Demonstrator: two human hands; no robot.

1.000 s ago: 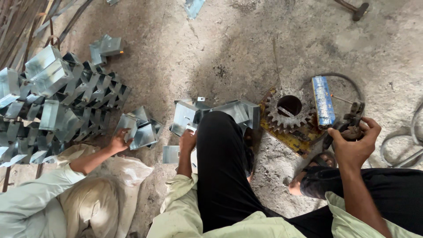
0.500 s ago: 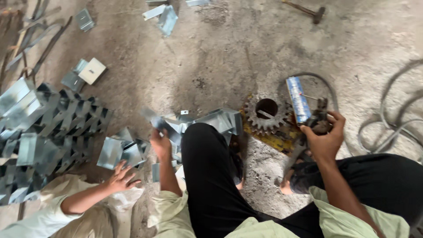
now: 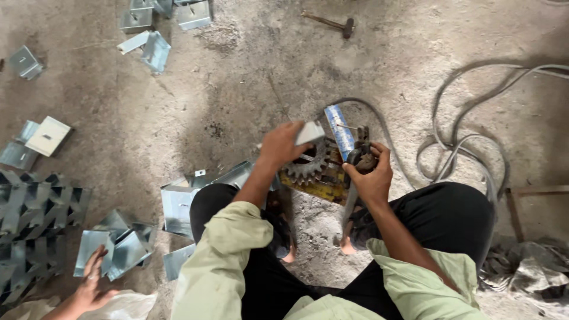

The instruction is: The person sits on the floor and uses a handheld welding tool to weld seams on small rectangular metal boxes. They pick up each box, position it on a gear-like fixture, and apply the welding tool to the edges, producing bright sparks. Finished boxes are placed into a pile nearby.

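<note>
A rusty toothed steel gear is seen on a yellowish metal block on the grey concrete floor, directly under the left hand. A blue cylindrical part lies just beyond the right hand, and grey cables loop across the floor to the right of it. A hammer is left well beyond both hands. Stacks of folded galvanised sheet brackets are piled far to the left, where another person's hand rests on loose ones.

A small folded grey sheet-metal piece is pinched in the left hand's grip, closed on it at the fingertips. The piece sticks out to the right of the fingers, its long axis running roughly left to right, slightly tilted, just above the gear.

The right hand's grip is wrapped tightly round a dark metal lever tool, whose handle runs down towards the person from the fist.
</note>
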